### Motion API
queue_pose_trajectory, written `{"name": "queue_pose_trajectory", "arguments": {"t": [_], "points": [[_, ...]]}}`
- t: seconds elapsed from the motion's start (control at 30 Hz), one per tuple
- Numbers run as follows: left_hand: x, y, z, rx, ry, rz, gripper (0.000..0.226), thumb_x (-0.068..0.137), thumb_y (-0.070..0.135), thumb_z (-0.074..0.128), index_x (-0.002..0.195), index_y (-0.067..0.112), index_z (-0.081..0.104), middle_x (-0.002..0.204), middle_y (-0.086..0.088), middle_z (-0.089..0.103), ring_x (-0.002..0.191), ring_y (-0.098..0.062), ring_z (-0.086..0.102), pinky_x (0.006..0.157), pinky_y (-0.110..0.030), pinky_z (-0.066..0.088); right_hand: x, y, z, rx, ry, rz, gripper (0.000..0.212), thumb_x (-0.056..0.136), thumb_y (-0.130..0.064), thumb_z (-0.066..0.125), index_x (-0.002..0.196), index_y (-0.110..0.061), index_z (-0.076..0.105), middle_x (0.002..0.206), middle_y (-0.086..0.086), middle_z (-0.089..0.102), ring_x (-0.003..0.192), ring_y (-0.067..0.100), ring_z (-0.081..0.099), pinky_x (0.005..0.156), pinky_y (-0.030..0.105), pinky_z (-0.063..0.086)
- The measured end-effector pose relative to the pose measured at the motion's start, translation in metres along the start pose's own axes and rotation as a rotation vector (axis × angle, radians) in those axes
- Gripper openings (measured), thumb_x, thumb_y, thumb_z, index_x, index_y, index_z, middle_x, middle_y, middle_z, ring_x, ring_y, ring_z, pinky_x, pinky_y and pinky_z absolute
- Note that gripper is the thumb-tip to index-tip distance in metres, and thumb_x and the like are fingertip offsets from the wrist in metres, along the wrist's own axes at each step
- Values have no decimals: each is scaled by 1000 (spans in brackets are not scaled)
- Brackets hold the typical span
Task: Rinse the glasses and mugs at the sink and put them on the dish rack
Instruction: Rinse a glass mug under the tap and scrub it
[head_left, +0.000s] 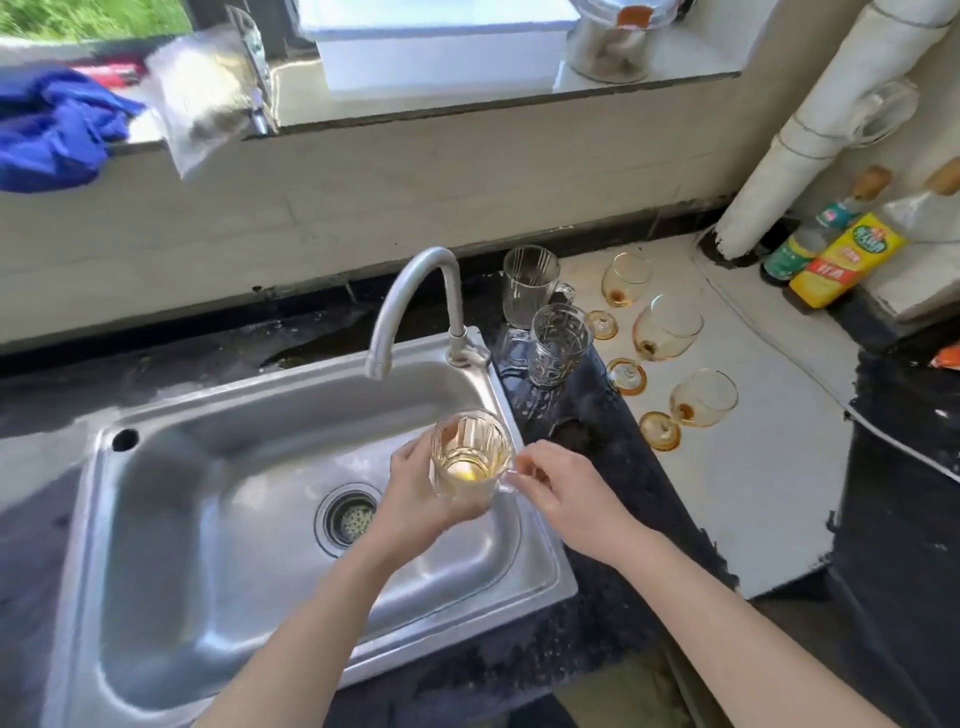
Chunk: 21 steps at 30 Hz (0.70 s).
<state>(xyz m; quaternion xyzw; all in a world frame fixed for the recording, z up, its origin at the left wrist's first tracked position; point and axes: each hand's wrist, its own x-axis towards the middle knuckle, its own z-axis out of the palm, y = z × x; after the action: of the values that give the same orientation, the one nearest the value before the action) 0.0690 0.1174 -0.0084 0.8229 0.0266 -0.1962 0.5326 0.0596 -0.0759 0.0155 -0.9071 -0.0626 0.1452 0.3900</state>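
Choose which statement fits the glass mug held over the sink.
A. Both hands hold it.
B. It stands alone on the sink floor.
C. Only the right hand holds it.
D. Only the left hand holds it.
A: the left hand wraps the body of the glass mug, while the right hand pinches its handle, above the sink.

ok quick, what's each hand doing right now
Left hand: grips the body of the glass mug above the sink.
Right hand: pinches the same mug by its handle.
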Motion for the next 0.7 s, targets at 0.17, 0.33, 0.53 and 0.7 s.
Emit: {"name": "queue_pose_trajectory", "arguments": {"t": [0.17, 0.33, 0.53, 0.7], "points": [[9, -28, -39, -8, 84, -37, 70, 44, 39, 83, 106, 50, 52, 119, 6, 55, 119, -15, 48, 101, -37, 44, 34, -27, 28, 86, -39, 78, 15, 91, -15, 60, 105, -11, 65, 90, -6, 62, 80, 18, 59, 74, 27, 47], [21, -40, -52, 8, 163, -73, 69, 48, 35, 83, 108, 42, 49, 105, 19, 58, 101, -11, 57, 80, -23, 43, 95, -38, 15, -182, 132, 157, 35, 91, -22, 53, 126, -14, 54, 113, 1, 55, 98, 22, 58, 82, 33, 43], [33, -45, -56, 39, 226, -126, 63, 52, 33, 84, 104, 39, 49, 95, 19, 62, 93, -14, 59, 81, -33, 47, 160, -40, 15, -732, 96, 200, 27, 98, -16, 45, 122, -4, 48, 120, 16, 54, 105, 35, 60, 73, 36, 43], [38, -42, -58, 11, 239, -138, 62, 54, 28, 84, 103, 40, 49, 93, 20, 62, 92, -12, 59, 80, -31, 46, 175, -41, 15, -904, 35, 156, 24, 93, -1, 45, 115, -4, 54, 110, 15, 64, 102, 34, 63, 77, 37, 47]]}}
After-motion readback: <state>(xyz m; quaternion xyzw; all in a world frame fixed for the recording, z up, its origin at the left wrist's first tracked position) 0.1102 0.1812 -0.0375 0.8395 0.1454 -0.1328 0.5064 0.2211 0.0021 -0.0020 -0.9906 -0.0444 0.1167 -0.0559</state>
